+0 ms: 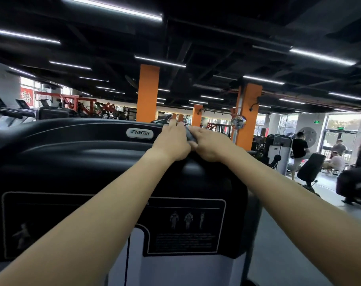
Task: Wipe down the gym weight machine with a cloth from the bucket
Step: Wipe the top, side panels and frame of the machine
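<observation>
cloth (189, 134): grey, crumpled, atop machine | machine (72, 153): glossy black

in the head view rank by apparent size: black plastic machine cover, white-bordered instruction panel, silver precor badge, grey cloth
1. black plastic machine cover
2. white-bordered instruction panel
3. silver Precor badge
Grey cloth: mostly hidden, cannot rank against badge.
</observation>
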`<state>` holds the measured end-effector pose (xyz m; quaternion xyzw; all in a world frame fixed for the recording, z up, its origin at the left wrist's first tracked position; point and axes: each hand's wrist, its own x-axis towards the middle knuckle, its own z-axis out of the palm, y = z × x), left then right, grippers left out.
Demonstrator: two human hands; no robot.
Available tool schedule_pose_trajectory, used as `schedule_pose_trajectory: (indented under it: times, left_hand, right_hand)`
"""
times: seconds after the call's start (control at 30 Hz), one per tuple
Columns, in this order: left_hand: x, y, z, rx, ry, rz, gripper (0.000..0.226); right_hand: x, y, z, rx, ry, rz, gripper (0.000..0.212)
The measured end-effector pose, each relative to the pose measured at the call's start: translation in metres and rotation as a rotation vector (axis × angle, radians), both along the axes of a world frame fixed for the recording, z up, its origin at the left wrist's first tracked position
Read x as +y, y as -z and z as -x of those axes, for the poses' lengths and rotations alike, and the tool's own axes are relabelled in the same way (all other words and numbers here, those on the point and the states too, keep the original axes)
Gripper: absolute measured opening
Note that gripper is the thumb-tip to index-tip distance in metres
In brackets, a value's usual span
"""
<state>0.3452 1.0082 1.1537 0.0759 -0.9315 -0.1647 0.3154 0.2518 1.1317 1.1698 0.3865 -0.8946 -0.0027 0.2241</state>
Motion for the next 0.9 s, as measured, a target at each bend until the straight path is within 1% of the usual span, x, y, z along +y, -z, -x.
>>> schedule_pose_trajectory:
  times: [0.1,0.17,0.27,0.37,0.43,0.47,0.57,0.63,0.67,0.77,0.8,0.9]
  left_hand:
    - [0.006,0.008,0.005,-0.005,-0.077,0.01,0.055]
    - [0.012,0.014,0.007,-0.014,-0.132,-0.026,0.061]
    - [0.03,0.023,0.012,0.029,-0.217,-0.071,0.058]
    - [0.043,0.032,0.019,0.103,-0.275,-0.055,0.046]
    - [0.046,0.035,0.02,0.118,-0.292,-0.053,0.043]
    - [0.046,0.036,0.02,0.116,-0.302,-0.056,0.044]
    - [0.05,0.036,0.016,0.116,-0.355,-0.064,0.047]
    - [0.054,0.036,0.012,0.105,-0.408,-0.073,0.047]
    - [0.055,0.036,0.01,0.105,-0.435,-0.081,0.046]
    - [0.057,0.038,0.005,0.092,-0.496,-0.093,0.043]
    - [0.058,0.039,0.003,0.085,-0.503,-0.099,0.042]
    - [0.062,0.04,-0.001,0.058,-0.492,-0.091,0.035]
  right_hand:
    - [-0.018,-0.02,0.018,-0.154,-0.017,0.066,0.062]
    - [-0.02,-0.021,0.026,-0.187,-0.061,0.077,0.064]
    - [0.002,-0.006,0.023,-0.142,-0.186,0.05,0.061]
    - [0.034,0.014,0.019,0.013,-0.252,-0.049,0.061]
    - [0.044,0.018,0.023,0.047,-0.296,-0.062,0.06]
    - [0.043,0.014,0.025,0.022,-0.308,-0.054,0.061]
    - [0.018,-0.009,0.033,-0.158,-0.328,-0.024,0.061]
    - [0.007,-0.019,0.034,-0.234,-0.332,-0.016,0.05]
    - [0.006,-0.018,0.035,-0.23,-0.346,-0.013,0.046]
    - [0.025,-0.002,0.032,-0.107,-0.39,-0.036,0.058]
    - [0.037,0.006,0.029,-0.058,-0.396,-0.052,0.059]
    - [0.067,0.025,0.023,-0.06,-0.447,-0.045,0.052]
